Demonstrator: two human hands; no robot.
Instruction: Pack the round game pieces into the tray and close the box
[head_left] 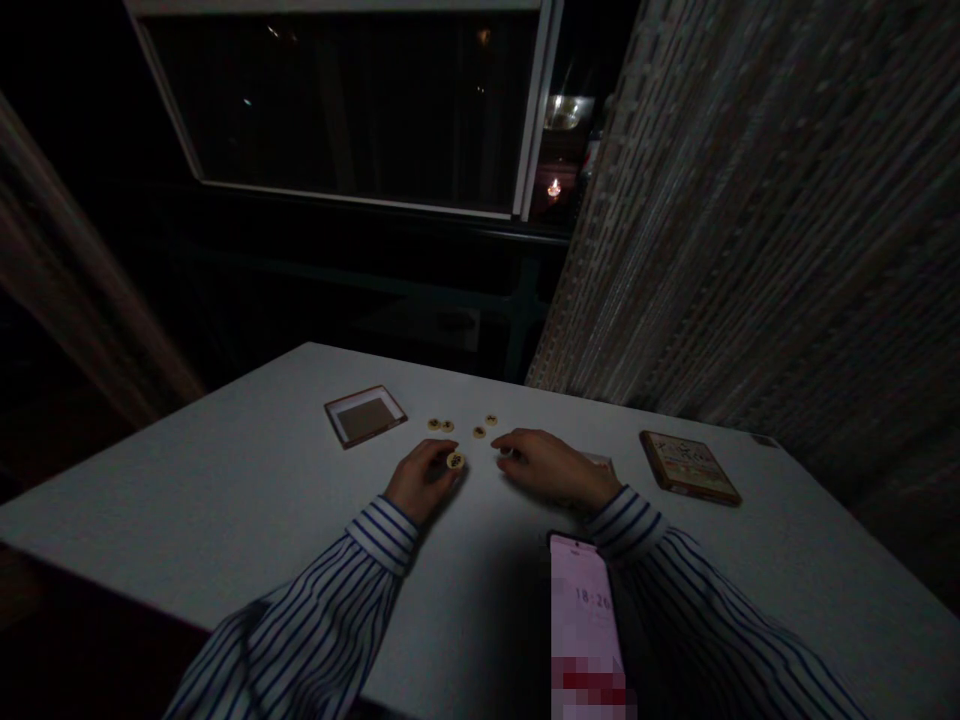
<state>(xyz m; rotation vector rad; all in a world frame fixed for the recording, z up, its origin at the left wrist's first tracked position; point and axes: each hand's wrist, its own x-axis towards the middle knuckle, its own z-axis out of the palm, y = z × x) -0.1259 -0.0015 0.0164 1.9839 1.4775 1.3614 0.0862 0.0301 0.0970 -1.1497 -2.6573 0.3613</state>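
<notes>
Between the thumb and fingers of my left hand [421, 482] is a round wooden xiangqi piece [455, 461], its dark character facing me. My right hand [547, 465] hovers to the right of it, thumb and forefinger apart, with nothing visible in it. Just beyond my hands, more round pieces lie flat on the white table: a pair of pieces [441, 425] touching or nearly so, another piece [479, 432] and a farther piece [491, 420]. Part of a box [601, 462] shows behind my right wrist; the rest of it is hidden.
An open shallow box [366, 416] lies at the back left of the white table [247, 470]. A box with writing on its lid [691, 466] lies at the right. A lit phone [586, 610] is near my right forearm. A string curtain [675, 250] hangs beyond the table's right side.
</notes>
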